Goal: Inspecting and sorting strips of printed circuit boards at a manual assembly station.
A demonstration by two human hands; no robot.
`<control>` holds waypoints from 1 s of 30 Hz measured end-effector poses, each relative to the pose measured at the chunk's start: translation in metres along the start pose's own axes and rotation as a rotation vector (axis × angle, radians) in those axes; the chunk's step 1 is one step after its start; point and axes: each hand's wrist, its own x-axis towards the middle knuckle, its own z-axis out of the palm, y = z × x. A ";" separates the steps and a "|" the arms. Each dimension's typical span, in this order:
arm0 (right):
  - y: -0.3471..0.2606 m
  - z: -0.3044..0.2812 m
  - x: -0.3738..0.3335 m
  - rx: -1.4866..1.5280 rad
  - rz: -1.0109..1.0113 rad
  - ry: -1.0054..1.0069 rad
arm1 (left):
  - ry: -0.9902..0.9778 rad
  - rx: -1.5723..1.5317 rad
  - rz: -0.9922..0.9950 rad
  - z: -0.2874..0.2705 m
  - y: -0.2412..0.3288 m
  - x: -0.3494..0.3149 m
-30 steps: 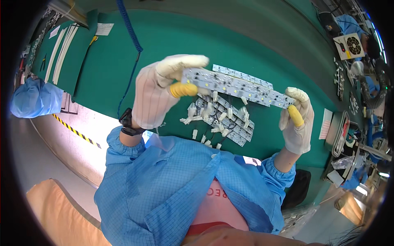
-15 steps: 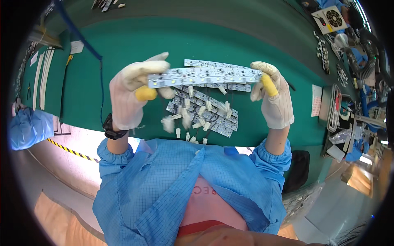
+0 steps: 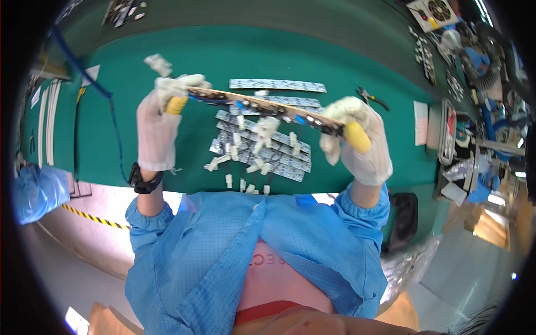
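Because the board (image 3: 254,105) is now rolled nearly onto its edge, its white face, which is turned upward in the earlier frame, no longer shows. Instead you have a tan edge on top, with dark parts and small blue pieces below it. In my judgement, this roll means the handling of this board is not finished, and both ends need a steady hold.

Your hands are both closed on it: the left hand (image 3: 158,128) pinches one end and the right hand (image 3: 371,153) grips the other, which is a little nearer to your body. The board is in the air above the worktop (image 3: 190,50), between you and the far boards (image 3: 277,85).

Compared with half a second ago, these far boards are less covered, and the pliers (image 3: 364,95) come into view beyond your right hand. A blurred white connector (image 3: 158,64) appears just beyond your left hand; I cannot tell whether it is joined to the board. The pile (image 3: 287,159) of other boards remains nearer to you, with white plugs (image 3: 229,180) around it.
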 end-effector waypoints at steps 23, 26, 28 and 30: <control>0.065 -0.001 0.055 -0.835 -0.208 0.157 | 0.146 0.093 -0.126 -0.073 -0.022 0.028; 0.094 -0.001 0.058 -1.337 -0.254 0.229 | 0.170 0.349 -0.317 -0.113 -0.053 0.042; 0.089 -0.001 0.062 -1.150 -0.238 0.197 | 0.271 0.801 -0.009 -0.111 -0.068 0.039; 0.068 -0.006 0.058 -0.541 0.164 0.068 | 0.344 1.233 0.306 -0.101 -0.064 0.038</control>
